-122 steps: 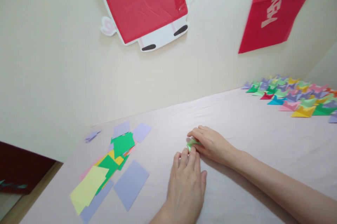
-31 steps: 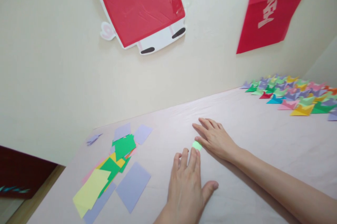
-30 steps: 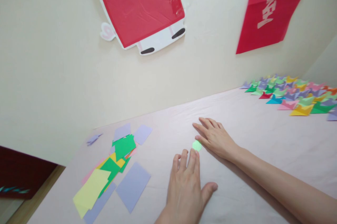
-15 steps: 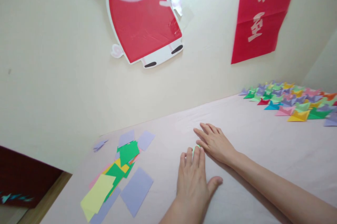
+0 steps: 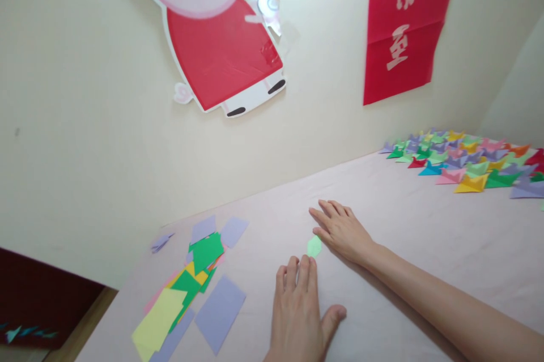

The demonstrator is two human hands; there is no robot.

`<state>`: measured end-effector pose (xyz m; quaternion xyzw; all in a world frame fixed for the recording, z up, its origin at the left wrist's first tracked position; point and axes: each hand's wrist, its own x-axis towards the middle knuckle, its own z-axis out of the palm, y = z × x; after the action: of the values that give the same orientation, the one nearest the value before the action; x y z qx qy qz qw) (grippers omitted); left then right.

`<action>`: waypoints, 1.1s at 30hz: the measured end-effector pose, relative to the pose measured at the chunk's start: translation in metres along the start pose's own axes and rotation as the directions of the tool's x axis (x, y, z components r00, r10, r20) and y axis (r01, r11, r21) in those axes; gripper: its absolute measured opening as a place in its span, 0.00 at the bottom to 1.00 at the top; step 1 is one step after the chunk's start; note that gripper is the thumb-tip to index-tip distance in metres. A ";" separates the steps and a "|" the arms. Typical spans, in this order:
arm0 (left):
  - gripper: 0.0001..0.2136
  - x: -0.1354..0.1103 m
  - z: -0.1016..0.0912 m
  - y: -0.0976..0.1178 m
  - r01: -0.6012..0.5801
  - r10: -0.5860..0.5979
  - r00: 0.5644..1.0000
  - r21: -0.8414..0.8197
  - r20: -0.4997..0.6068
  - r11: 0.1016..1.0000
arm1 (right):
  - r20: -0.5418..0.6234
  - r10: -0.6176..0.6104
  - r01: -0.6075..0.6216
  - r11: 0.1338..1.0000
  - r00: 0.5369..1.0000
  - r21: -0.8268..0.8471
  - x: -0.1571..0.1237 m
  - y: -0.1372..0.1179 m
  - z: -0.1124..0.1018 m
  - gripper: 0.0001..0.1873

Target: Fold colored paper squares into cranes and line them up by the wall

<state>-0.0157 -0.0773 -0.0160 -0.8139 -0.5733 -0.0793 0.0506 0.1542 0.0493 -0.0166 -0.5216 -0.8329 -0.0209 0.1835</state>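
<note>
A small folded light-green paper piece lies flat on the pale pink table. My left hand rests flat below it, fingers stretched out, fingertips just short of the paper. My right hand lies flat to the right of the paper, fingers extended, its thumb side touching or nearly touching the paper's edge. Neither hand holds anything.
A loose pile of coloured paper squares lies at the left, with a small folded lilac piece beyond it. Several folded paper shapes in many colours cover the far right. The wall carries a cartoon cutout and a red banner.
Both hands went from pinching the green paper to lying flat beside it. My left hand slid back toward me, uncovering the paper. The camera tilted upward.
</note>
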 end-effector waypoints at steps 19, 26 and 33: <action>0.09 0.068 -0.009 -0.009 0.134 -0.160 0.985 -0.303 -0.060 0.943 | -0.094 -0.115 0.141 0.925 0.989 0.352 -0.001 0.000 -0.006 0.17; 0.08 0.066 -0.009 -0.017 0.095 -0.126 0.990 -0.377 -0.058 0.921 | -0.020 -0.190 0.160 0.762 0.981 0.627 -0.003 0.001 -0.022 0.14; 0.05 0.068 -0.016 -0.015 0.097 -0.147 0.986 -0.455 -0.077 0.885 | 0.054 -0.252 0.162 0.756 0.966 0.635 -0.005 0.001 -0.028 0.14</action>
<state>-0.0087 -0.0117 0.0121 -0.7602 -0.5860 -0.2570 -0.1125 0.1648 0.0389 0.0075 -0.3359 -0.8555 0.2719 0.2853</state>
